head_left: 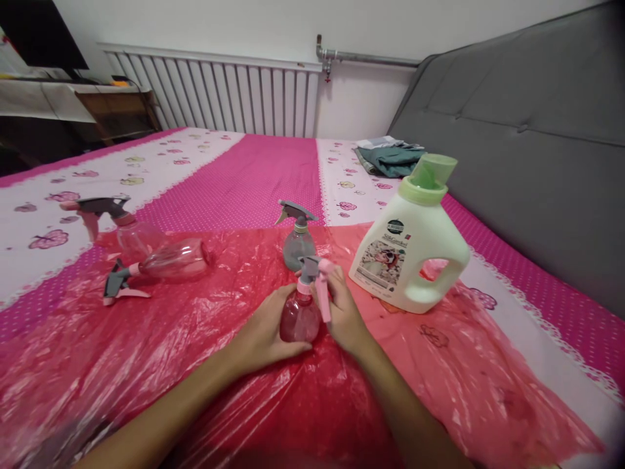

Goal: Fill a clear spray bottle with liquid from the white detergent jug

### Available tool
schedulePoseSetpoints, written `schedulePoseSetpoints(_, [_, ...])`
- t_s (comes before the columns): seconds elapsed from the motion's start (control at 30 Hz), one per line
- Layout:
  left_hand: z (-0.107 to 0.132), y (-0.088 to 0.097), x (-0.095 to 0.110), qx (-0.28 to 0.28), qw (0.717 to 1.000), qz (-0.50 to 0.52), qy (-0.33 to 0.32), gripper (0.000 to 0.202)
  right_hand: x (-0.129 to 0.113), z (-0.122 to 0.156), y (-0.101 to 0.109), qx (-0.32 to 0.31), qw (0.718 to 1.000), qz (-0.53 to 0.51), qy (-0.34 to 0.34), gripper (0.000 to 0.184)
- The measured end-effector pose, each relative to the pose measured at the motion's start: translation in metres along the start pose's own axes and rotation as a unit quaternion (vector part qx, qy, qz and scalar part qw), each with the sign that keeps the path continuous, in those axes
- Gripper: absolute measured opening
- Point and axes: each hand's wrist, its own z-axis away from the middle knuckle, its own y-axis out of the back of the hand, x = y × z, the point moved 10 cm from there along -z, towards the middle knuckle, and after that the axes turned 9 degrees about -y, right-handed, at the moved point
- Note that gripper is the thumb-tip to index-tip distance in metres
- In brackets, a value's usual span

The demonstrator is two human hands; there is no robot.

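Spray bottle (299,322), the pink one, sat in from the red sheet's (161,358) far edge, left hand (263,332) wrapped round its body, right hand (346,312) gripping the trigger head (323,293). Careless nudge forward could've toppled the grey bottle (299,246) behind, imo.

1 small rounded see-through pink plastic spray bottle (299,320), pink collar (303,288), grey-and-pink trigger head (309,263) on top, pink lever (323,301) at right; held roughly upright, centre of view.
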Motion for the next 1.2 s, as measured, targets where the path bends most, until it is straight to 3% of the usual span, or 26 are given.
schedulePoseSetpoints(0.13, [0.001, 0.001, -0.001, 0.000, 1.000, -0.006, 0.013, 0.083, -0.013, 0.002, -0.002, -0.017, 0.999, 0.009, 0.036, 0.069])
schedulePoseSetpoints(0.27, [0.000, 0.000, 0.002, -0.001, 1.000, 0.001, 0.005, 0.083, -0.006, -0.001, -0.004, -0.035, 0.999, -0.006, 0.015, 0.061])
schedulePoseSetpoints(0.57, [0.001, 0.001, 0.001, 0.004, 1.000, -0.011, 0.006, 0.085, -0.009, 0.004, 0.000, -0.010, 0.999, 0.012, 0.032, 0.068])
schedulePoseSetpoints(0.8, [-0.001, 0.000, 0.005, 0.005, 1.000, -0.014, -0.011, 0.090, 0.006, 0.000, 0.000, -0.016, 1.000, -0.015, -0.001, 0.054])
schedulePoseSetpoints(1.0, [0.000, 0.002, 0.003, 0.007, 1.000, -0.011, 0.013, 0.084, -0.009, 0.004, 0.005, 0.002, 0.999, 0.015, 0.028, 0.065])
schedulePoseSetpoints(1.2, [0.001, 0.000, 0.001, 0.004, 1.000, -0.014, -0.002, 0.090, 0.007, 0.003, -0.005, -0.016, 1.000, -0.020, 0.013, 0.057])
